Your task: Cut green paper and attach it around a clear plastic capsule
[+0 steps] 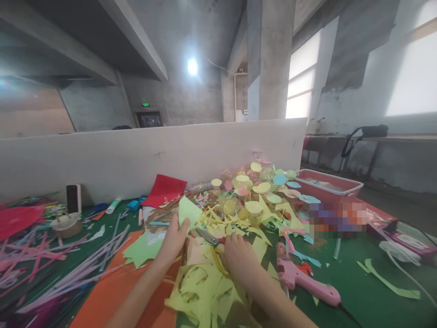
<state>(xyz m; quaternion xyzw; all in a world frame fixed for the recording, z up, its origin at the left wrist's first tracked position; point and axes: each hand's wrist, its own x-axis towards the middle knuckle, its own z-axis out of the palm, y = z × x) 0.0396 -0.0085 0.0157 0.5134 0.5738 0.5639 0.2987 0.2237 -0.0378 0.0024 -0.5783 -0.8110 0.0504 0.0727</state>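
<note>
My left hand (176, 235) is closed on a piece of pale green paper (189, 211), held upright over the table. In my right hand (238, 255) is a pair of scissors (207, 237), its fingers wrapped round the red handle. The blades point left toward the green paper; whether they touch it I cannot tell. Below my hands lies a heap of yellow paper offcuts (201, 291), some with round holes cut out. More green paper sheets (143, 249) rest left of my left wrist, on an orange sheet (102, 291).
A pink glue gun (309, 282) lies to the right, its cord trailing forward. Behind my hands are paper discs (254, 208) and yellow scraps. A red-rimmed bin (329, 184) stands at back right. Pink strips (82, 269), a cup (66, 225) and a phone (73, 199) are left. A white partition (102, 159) closes the back.
</note>
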